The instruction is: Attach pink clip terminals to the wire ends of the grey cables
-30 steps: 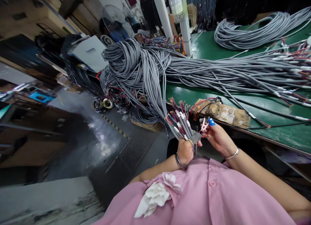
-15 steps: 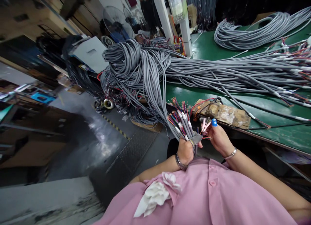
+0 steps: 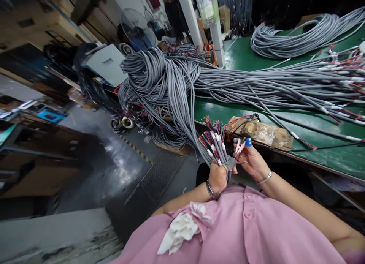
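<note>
My left hand (image 3: 218, 177) is closed around a bundle of grey cables (image 3: 219, 145), whose stripped ends fan upward in many coloured wires. A grey wrap or tape (image 3: 229, 163) crosses the thumb side of that hand. Just to the right, my right hand (image 3: 256, 162) pinches a small pink clip (image 3: 240, 146) that looks like a clothespin. On its thumb sits a blue finger cover (image 3: 248, 142). A few loose thin wires (image 3: 242, 162) show between the two hands; which hand holds them I cannot tell.
Long grey cables (image 3: 256, 83) lie across the green table (image 3: 236, 53) and hang in coils over its left end. A worn wooden block (image 3: 268, 133) sits at the near edge. Behind stand a white post (image 3: 218, 40) and a fan (image 3: 137, 26).
My right hand, with the pink clip, has shifted slightly left toward the bundle. The cable ends in my left hand have tilted a little to the right.
</note>
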The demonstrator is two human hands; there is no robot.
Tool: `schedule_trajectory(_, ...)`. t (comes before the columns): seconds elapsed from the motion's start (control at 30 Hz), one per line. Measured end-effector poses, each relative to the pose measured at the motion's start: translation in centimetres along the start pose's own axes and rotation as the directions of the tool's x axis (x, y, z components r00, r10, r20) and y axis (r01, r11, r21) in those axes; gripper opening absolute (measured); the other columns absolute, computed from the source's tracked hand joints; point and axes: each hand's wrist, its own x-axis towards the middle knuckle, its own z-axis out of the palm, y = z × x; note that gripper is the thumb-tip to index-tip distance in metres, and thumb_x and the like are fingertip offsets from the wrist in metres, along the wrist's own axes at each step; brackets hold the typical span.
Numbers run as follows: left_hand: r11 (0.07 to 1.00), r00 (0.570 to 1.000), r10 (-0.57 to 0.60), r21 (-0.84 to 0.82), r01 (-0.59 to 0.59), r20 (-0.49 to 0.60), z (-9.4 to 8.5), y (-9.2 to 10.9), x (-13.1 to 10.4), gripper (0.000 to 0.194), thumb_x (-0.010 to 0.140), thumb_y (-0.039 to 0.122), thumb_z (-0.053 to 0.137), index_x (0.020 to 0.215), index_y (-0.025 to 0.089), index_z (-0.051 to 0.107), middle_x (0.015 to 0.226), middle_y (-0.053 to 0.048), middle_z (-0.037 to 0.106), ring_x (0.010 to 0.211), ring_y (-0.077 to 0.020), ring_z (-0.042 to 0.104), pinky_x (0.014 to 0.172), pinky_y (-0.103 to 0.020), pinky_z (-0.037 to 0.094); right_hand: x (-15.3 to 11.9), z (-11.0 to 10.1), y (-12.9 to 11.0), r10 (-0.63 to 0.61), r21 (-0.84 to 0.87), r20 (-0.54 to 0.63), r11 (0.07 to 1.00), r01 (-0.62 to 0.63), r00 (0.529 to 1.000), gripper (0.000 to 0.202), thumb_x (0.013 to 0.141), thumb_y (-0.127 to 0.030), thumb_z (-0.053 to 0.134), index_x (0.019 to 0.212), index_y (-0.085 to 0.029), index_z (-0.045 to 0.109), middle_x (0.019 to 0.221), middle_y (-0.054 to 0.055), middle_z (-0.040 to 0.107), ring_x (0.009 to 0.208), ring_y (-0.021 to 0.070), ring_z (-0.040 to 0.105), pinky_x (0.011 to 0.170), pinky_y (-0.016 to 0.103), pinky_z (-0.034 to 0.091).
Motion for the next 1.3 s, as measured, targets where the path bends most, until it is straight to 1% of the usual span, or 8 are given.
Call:
schedule_trajectory(0.13, 1.000, 1.000, 0.027, 0.011, -0.027, 0.009, -0.5, -0.2, -0.2, 0.026, 0.073, 0.032, 0.069, 0.055, 0.015, 0.060, 0.050, -0.001, 0.059, 0.047, -0.0122, 0.053, 0.053, -0.026, 0.041, -0.5, -0.9, -0.4, 0.032, -0.023, 0.080, 0.999, -0.030, 0.996, 0.045, 0.073, -0.066, 0.064, 0.080, -0.022, 0.067, 0.084, 0.003, 0.068, 0.064, 0.0141, 0.057, 0.060, 0.028, 0.049)
schedule_trajectory(0.3, 0.998, 0.999, -0.003, 0.060, 0.001, 0.033, -1.2, -0.5, -0.7, 0.022, 0.071, 0.032, 0.070, 0.058, 0.016, 0.061, 0.051, -0.001, 0.059, 0.049, -0.0135, 0.054, 0.055, -0.027, 0.044, -1.3, -2.1, -2.4, 0.289, -0.302, 0.249, 0.930, -0.210, 0.924, 0.052, 0.075, -0.068, 0.061, 0.080, -0.017, 0.068, 0.076, 0.006, 0.066, 0.064, 0.0150, 0.059, 0.060, 0.027, 0.049)
schedule_trajectory(0.5, 0.980, 0.990, -0.062, 0.198, 0.035, 0.128, -2.0, -0.5, -1.1, 0.028, 0.072, 0.038, 0.071, 0.059, 0.014, 0.065, 0.054, -0.004, 0.063, 0.051, -0.0137, 0.056, 0.057, -0.027, 0.044, -2.1, -1.9, -3.8, 0.299, -0.580, 0.278, 0.810, -0.088, 0.913, 0.024, 0.072, -0.036, 0.078, 0.070, -0.015, 0.066, 0.063, 0.000, 0.063, 0.054, 0.0098, 0.053, 0.055, 0.022, 0.043)
schedule_trajectory(0.7, 0.958, 0.913, -0.221, 0.250, 0.139, 0.342, -2.1, -0.1, -0.8, 0.027, 0.067, 0.035, 0.077, 0.062, 0.011, 0.065, 0.051, -0.003, 0.060, 0.047, -0.0126, 0.054, 0.051, -0.025, 0.044, -3.1, -0.5, -3.3, 0.330, -0.637, 0.356, 0.770, -0.031, 0.874, 0.029, 0.070, -0.043, 0.077, 0.078, -0.016, 0.070, 0.069, 0.002, 0.068, 0.056, 0.0155, 0.060, 0.054, 0.027, 0.048)
schedule_trajectory(0.77, 0.954, 0.898, -0.241, 0.262, 0.148, 0.368, -2.1, 0.0, -0.8, 0.026, 0.066, 0.034, 0.077, 0.062, 0.011, 0.065, 0.050, -0.003, 0.059, 0.046, -0.0122, 0.053, 0.050, -0.025, 0.043, -3.2, -0.5, -3.0, 0.295, -0.648, 0.351, 0.762, 0.003, 0.889, 0.030, 0.068, -0.044, 0.078, 0.077, -0.017, 0.069, 0.069, 0.002, 0.067, 0.057, 0.0159, 0.060, 0.054, 0.027, 0.049)
schedule_trajectory(0.9, 0.966, 0.931, -0.197, 0.222, 0.132, 0.307, -2.1, 0.1, -0.7, 0.027, 0.069, 0.035, 0.075, 0.061, 0.011, 0.065, 0.051, -0.004, 0.060, 0.046, -0.0124, 0.054, 0.050, -0.025, 0.043, -3.1, -1.4, -3.0, 0.140, -0.636, 0.282, 0.768, 0.075, 0.949, 0.030, 0.074, -0.045, 0.073, 0.074, -0.016, 0.066, 0.067, 0.000, 0.063, 0.059, 0.0119, 0.056, 0.059, 0.025, 0.048)
schedule_trajectory(1.13, 0.992, 0.988, -0.068, 0.115, 0.052, 0.137, -2.4, -1.1, -0.7, 0.027, 0.073, 0.037, 0.071, 0.065, 0.012, 0.066, 0.054, -0.005, 0.063, 0.048, -0.0129, 0.055, 0.051, -0.025, 0.042, -3.7, -3.1, -3.9, 0.402, -0.605, 0.193, 0.767, -0.214, 0.895, 0.031, 0.074, -0.044, 0.074, 0.083, -0.015, 0.066, 0.070, 0.001, 0.059, 0.060, 0.0102, 0.053, 0.058, 0.025, 0.049)
schedule_trajectory(1.3, 0.991, 0.973, -0.100, 0.108, 0.079, 0.206, -2.4, -1.2, -0.8, 0.027, 0.072, 0.038, 0.073, 0.066, 0.011, 0.067, 0.053, -0.004, 0.063, 0.048, -0.0124, 0.055, 0.052, -0.025, 0.042, -3.8, -2.0, -2.7, 0.348, -0.581, 0.216, 0.797, -0.166, 0.912, 0.026, 0.074, -0.035, 0.075, 0.073, -0.015, 0.059, 0.063, -0.001, 0.060, 0.053, 0.0082, 0.050, 0.052, 0.022, 0.040)
